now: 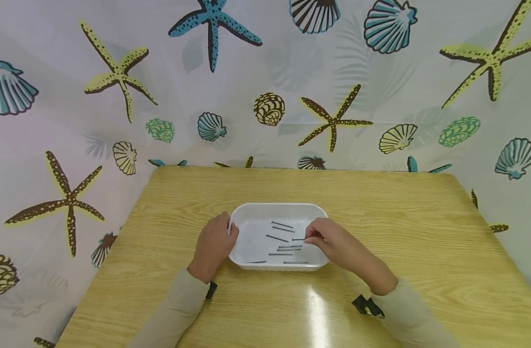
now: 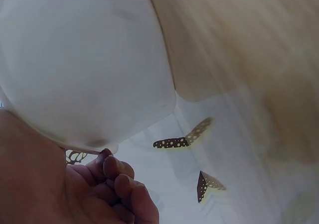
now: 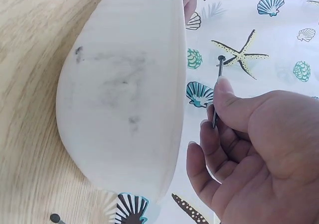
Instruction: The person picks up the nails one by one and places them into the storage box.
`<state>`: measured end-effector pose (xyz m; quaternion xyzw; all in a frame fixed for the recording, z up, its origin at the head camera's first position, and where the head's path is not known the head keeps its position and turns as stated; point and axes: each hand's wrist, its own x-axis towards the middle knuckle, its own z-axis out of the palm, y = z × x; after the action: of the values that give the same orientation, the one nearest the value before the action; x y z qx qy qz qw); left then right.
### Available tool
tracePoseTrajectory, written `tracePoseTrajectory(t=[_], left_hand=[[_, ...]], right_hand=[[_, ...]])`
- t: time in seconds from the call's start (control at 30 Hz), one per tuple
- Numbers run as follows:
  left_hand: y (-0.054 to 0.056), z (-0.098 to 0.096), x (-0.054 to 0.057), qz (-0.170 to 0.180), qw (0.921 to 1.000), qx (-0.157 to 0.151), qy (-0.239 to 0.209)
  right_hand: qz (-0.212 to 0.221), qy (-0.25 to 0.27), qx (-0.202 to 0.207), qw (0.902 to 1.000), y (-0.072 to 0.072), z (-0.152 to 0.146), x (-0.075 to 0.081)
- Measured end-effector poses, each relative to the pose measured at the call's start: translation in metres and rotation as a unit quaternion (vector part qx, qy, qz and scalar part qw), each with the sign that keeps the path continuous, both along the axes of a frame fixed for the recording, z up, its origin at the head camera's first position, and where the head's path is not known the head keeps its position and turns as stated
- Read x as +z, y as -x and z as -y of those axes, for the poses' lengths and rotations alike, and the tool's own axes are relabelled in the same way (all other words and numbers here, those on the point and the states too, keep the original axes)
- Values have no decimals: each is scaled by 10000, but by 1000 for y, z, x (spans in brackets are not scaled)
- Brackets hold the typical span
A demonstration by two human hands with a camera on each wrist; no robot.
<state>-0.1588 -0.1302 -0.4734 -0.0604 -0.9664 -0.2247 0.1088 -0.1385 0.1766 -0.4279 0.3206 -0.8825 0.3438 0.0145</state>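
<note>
A white oblong plastic tray (image 1: 278,207) with several dark metal nails (image 1: 280,238) lying in it is in front of me. My left hand (image 1: 214,245) grips its left rim, and in the left wrist view curled fingers (image 2: 130,186) show beside the tray's pale wall (image 2: 94,69). Over the tray's right side, my right hand (image 1: 332,241) pinches one nail (image 3: 221,67) between thumb and fingers. The right wrist view shows that nail's flat head pointing up past the thumb and its lower end by the fingertips. Part of the tray's right rim is hidden behind this hand.
A wood-grain table (image 1: 391,208) lies under the tray. Cloth (image 1: 248,87) printed with shells and starfish hangs behind and at both sides. Dark straps (image 1: 367,306) show at the sleeve cuffs. A dark nail head (image 3: 56,218) appears low in the right wrist view.
</note>
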Motion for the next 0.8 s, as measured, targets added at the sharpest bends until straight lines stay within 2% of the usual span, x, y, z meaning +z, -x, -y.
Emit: tracePoseTrajectory(t=[0.3,0.8], left_hand=[[0,0,0,-44,10000,10,11],[-1,0,1,-53,10000,14,-24]], right_hand=[[112,-80,237,9996,0,18,5],[28,-410,389,9984,5,41,-7]])
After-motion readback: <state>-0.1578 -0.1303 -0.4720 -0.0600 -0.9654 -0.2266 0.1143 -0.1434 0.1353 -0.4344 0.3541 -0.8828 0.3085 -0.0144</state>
